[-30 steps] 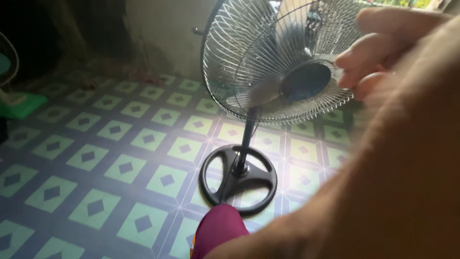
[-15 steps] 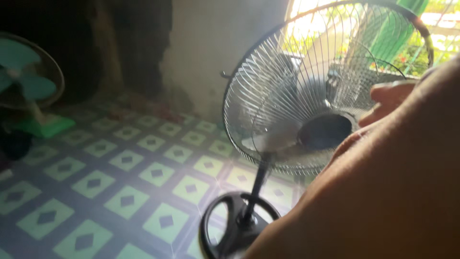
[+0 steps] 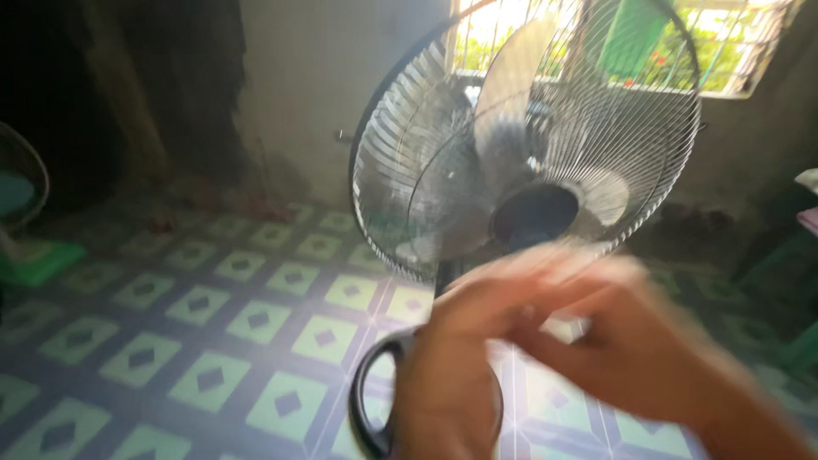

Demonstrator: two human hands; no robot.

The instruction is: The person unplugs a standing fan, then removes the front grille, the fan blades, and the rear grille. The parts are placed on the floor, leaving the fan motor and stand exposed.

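Note:
A standing fan point(image 3: 528, 145) with a round wire grille, pale blades and a dark hub point(image 3: 535, 213) rises on a pole from a black ring base point(image 3: 371, 400). My right hand point(image 3: 588, 315) reaches in from the lower right, blurred, with its fingers stretched out just below the hub and in front of the grille. It holds nothing that I can see. My left hand point(image 3: 447, 383) comes up from the bottom edge under the right one and hides the pole and part of the base. Motion blur hides its fingers.
The floor point(image 3: 196, 315) is tiled in green squares with purple lines. A second fan on a green base point(image 3: 21, 221) stands at the far left. A bright barred window point(image 3: 682, 43) is behind the fan. Dim furniture point(image 3: 805, 221) sits at the right edge.
The view has tilted up and nearer to the fan. My right arm has drawn back from the grille and dropped lower. My left hand has come into view in front of the pole.

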